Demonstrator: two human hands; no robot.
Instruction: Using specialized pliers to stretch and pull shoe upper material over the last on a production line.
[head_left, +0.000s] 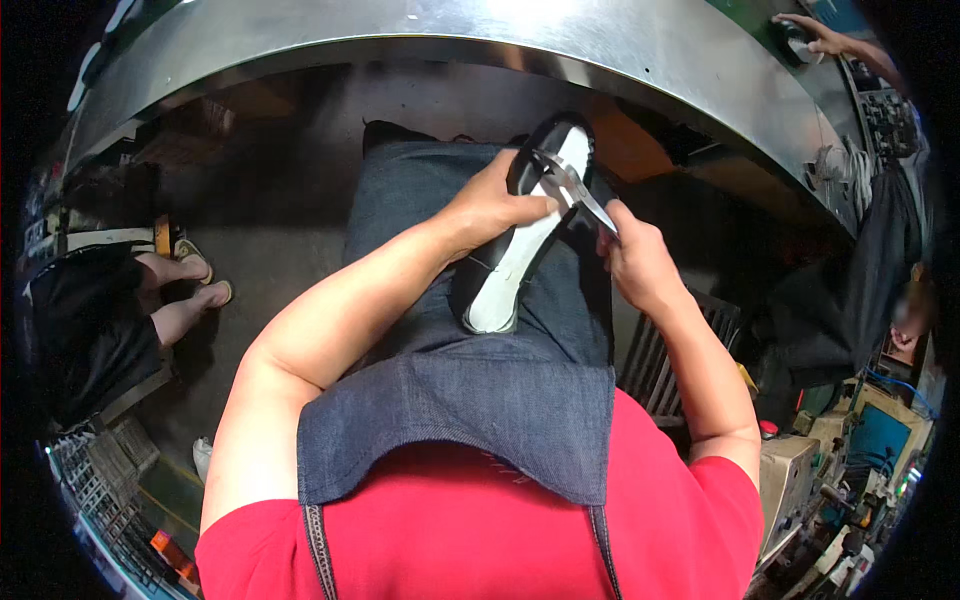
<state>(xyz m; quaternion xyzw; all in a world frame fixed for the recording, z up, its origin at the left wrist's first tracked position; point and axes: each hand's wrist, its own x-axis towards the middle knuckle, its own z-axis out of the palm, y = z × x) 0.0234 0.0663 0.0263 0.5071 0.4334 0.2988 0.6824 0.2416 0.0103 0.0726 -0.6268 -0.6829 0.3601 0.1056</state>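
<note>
A black shoe upper with a white insole facing up lies across my lap, on a dark denim apron. My left hand is wrapped around its left side, with the thumb pressed on the white insole. In my right hand is a pair of metal pincers, gripped by the handles. The pincers' head lies over the forefoot part of the insole, just beyond my left thumb. Whether the jaws bite on the upper's edge I cannot tell.
A curved metal worktop runs across the far side. Another person's hand holds a dark shoe at the far right. Someone's legs show at left. A slatted rack and machinery stand at right.
</note>
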